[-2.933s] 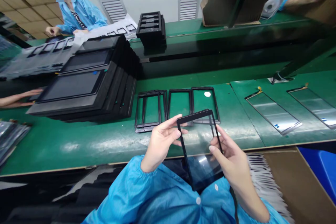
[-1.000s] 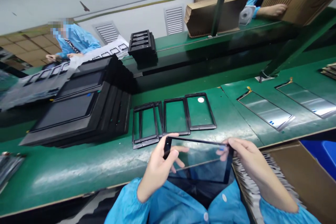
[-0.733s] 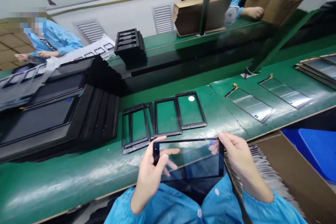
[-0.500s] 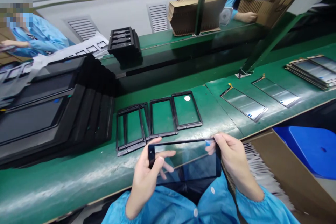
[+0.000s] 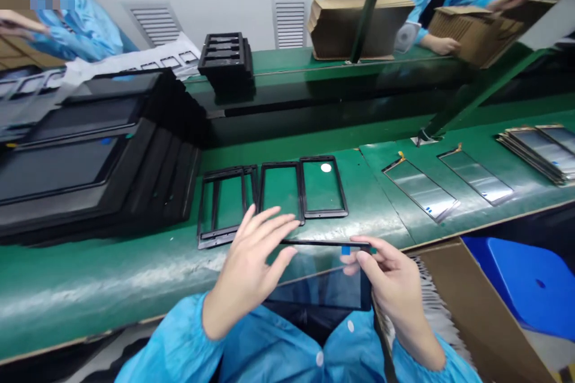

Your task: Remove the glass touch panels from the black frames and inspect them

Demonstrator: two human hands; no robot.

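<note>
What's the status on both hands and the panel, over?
Right hand pinching black-bordered panel at its right end. Left hand open, hiding the panel's left end from view, contact unclear. Black frames lying just beyond.

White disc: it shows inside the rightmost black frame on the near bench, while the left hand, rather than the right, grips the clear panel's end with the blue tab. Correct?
Not quite: in the head view, the right hand grips that end of the clear panel.
</note>
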